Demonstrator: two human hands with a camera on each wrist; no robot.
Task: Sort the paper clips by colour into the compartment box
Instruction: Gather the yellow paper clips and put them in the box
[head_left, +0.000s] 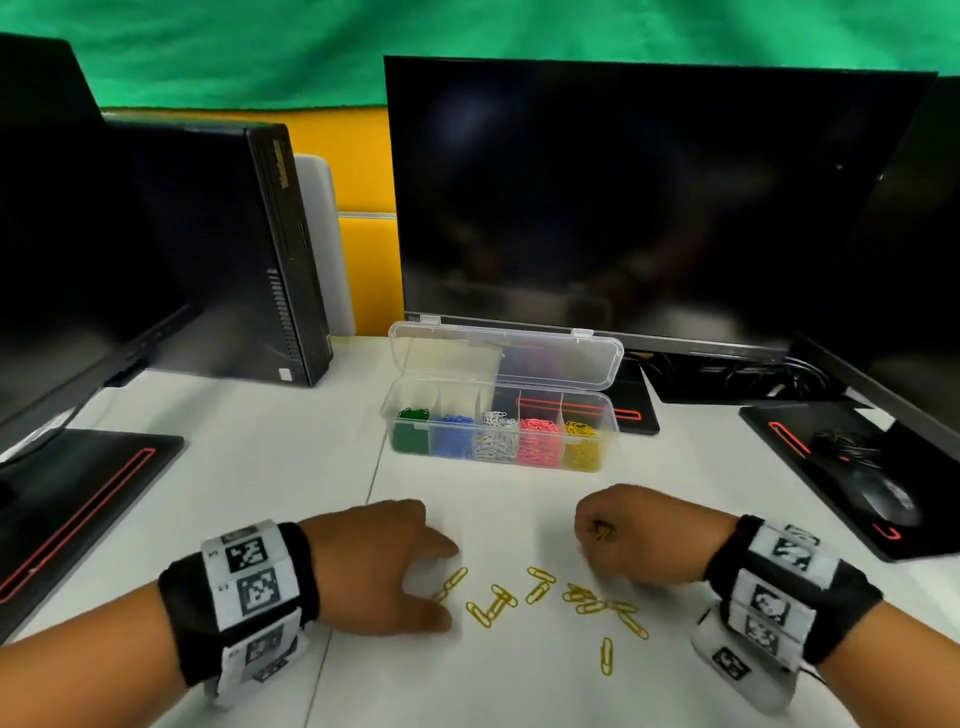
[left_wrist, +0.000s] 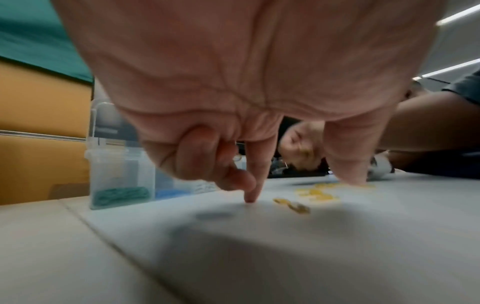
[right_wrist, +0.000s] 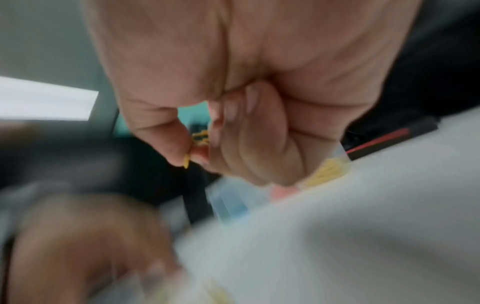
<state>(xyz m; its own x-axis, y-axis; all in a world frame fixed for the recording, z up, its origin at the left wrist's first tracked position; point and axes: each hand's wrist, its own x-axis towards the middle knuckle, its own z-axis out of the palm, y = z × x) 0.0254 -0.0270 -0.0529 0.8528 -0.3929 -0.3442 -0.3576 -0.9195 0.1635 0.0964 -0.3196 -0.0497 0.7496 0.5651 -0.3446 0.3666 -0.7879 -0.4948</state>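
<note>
Nearly done here: only yellow paper clips (head_left: 550, 597) are left loose on the desk (head_left: 260, 467), right in front of me. My right hand (head_left: 631, 535) is curled up with thumb and fingertips pinching a few yellow ones. My left hand (head_left: 387, 564) rests beside the pile at about 9 o'clock, fingers loosely bent, one fingertip (left_wrist: 249, 197) touching the desk, holding nothing. The compartment box (head_left: 498, 431) sits open at 12 o'clock. Next, I reckon, carry this pinch to the rightmost yellow compartment (head_left: 584, 441) and let go cleanly.
</note>
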